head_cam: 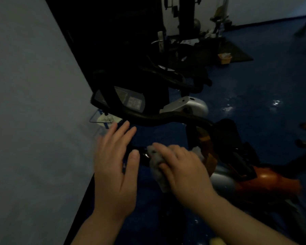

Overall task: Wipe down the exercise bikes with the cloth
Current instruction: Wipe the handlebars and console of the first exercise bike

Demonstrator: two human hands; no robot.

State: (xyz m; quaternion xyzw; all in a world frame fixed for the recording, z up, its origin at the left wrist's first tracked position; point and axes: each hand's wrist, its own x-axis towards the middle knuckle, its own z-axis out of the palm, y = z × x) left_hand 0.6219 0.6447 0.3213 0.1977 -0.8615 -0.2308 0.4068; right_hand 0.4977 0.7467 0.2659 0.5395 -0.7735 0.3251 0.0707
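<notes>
left hand (116, 161): fingers straight and spread, palm down, holds nothing; hovers just left of the cloth, fingertips near the handlebar
right hand (181, 167): fingers curled over the cloth, pressing it onto a dark bike part below the handlebar
cloth (157, 163): grey, bunched, mostly under the right hand, one end sticking out by the fingertips
exercise bike (224, 156): black frame, orange and silver covers at lower right; dim light, detail hard to read
handlebar (159, 119): black, curved, runs across just above both hands
console (131, 100): dark panel with pale display, sits above the handlebar, tilted
second bike (175, 75): further back, mostly in shadow
floor (254, 96): glossy blue with light reflections
wall (34, 103): pale, fills the left side
clutter (224, 57): small yellowish box on a dark mat by the far wall, blurry
</notes>
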